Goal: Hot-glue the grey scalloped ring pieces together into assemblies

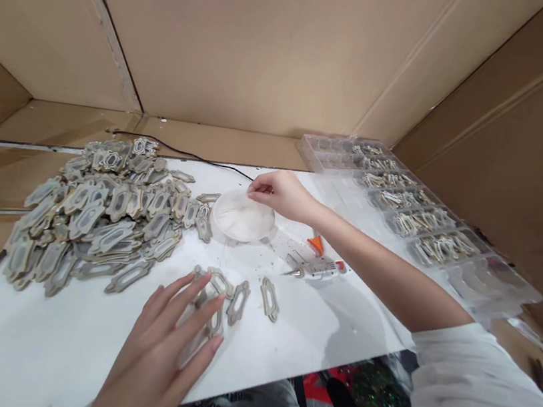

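My left hand (163,343) is spread, its fingers stretched over a few grey, flat, elongated frames like label holders (237,303) near the table's front. Parts of those frames are hidden under the fingers. Another such frame (269,299) lies apart to the right. My right hand (283,195) is closed in a pinch at the far right rim of a round, whitish shallow dish (243,218). What the fingertips hold, if anything, is hidden. A large pile of the same frames (109,208) covers the table's left side.
Clear plastic compartment boxes (429,229) with small metal pieces stand at the right. A pointed metal-tipped tool (296,272), a clear piece with a ruler-like look (320,266) and an orange piece (316,244) lie mid-table. A black cable (182,152) runs behind. Cardboard walls (253,46) enclose the white table (80,345).
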`<state>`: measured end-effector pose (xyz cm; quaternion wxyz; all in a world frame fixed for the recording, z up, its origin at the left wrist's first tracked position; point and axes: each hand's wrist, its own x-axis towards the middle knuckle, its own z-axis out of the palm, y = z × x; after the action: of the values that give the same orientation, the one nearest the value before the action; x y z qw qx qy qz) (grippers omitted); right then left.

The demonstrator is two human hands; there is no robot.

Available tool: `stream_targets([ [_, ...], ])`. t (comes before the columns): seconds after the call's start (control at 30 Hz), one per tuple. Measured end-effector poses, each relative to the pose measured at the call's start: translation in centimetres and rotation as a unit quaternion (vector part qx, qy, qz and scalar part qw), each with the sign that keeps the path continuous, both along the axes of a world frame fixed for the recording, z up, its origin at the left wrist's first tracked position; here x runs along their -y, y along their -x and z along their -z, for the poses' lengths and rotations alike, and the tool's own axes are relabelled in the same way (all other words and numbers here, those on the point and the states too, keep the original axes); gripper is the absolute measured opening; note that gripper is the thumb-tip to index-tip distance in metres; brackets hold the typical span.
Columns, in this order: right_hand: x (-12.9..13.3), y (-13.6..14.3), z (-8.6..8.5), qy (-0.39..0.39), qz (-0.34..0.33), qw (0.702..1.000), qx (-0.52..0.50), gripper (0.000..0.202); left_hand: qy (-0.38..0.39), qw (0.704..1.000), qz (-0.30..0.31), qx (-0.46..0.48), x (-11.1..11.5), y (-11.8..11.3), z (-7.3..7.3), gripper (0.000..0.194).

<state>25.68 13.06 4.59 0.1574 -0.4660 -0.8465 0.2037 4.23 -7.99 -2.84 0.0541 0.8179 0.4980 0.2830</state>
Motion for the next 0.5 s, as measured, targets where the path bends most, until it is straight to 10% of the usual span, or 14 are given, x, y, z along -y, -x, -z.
stream_targets([
  [0.13, 0.5, -0.2, -0.3, 0.066, 0.031, 0.990, -0.119, 0.011, 0.069, 0.978, -0.068, 0.186, -2.5, -0.9, -2.9, 0.025],
  [0.3, 1.1, 0.0, -0.7, 0.211, 0.077, 0.912, -0.344, 0.006, 0.204, 0.817, -0.165, 0.514, -7.3, -3.3, -5.4, 0.041],
  [0.5, 1.7, 0.6, -1.0, 0.225, 0.056, 0.880, -0.414, 0.018, 0.299, 0.766, -0.088, 0.562, -12.0, -5.7, -6.4, 0.053],
])
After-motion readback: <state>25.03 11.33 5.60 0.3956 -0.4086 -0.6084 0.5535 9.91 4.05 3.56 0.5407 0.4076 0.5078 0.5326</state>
